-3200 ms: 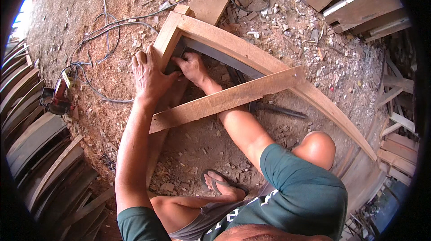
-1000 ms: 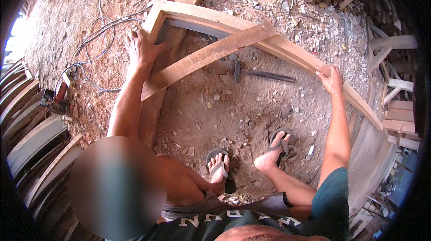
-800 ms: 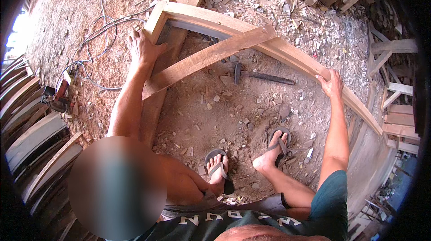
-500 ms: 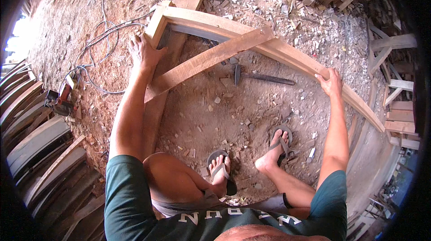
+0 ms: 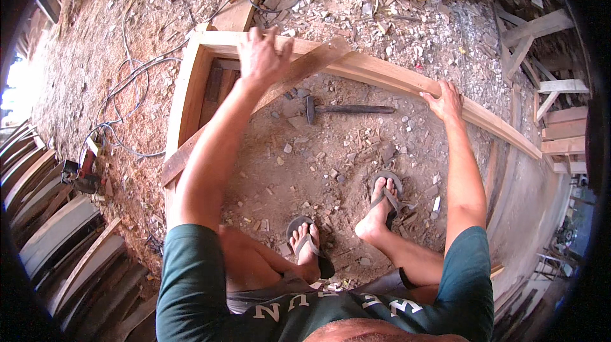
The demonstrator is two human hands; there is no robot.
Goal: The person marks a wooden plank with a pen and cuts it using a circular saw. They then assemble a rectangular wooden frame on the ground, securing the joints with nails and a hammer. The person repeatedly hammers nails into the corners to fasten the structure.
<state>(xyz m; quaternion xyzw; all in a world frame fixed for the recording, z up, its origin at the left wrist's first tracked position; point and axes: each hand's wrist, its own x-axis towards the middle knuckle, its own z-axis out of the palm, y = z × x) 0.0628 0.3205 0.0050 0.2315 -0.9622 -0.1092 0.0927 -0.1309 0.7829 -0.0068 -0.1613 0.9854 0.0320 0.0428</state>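
The left hand (image 5: 264,58) has its fingers loosely spread and a little bent above the long side of the wooden frame (image 5: 382,76); whether they touch it, I cannot tell. The right hand (image 5: 447,101) holds the same side farther right, with its fingers closed over the wood. A flat board (image 5: 318,62) crosses the frame, its upper end just right of the left fingers. Between the fingers of both hands, on the near side, a hammer (image 5: 353,109) lies on the ground (image 5: 334,154)

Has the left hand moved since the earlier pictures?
Yes: the left hand has moved rightward, judged against the hammer lying on the ground, and is now nearer to it.
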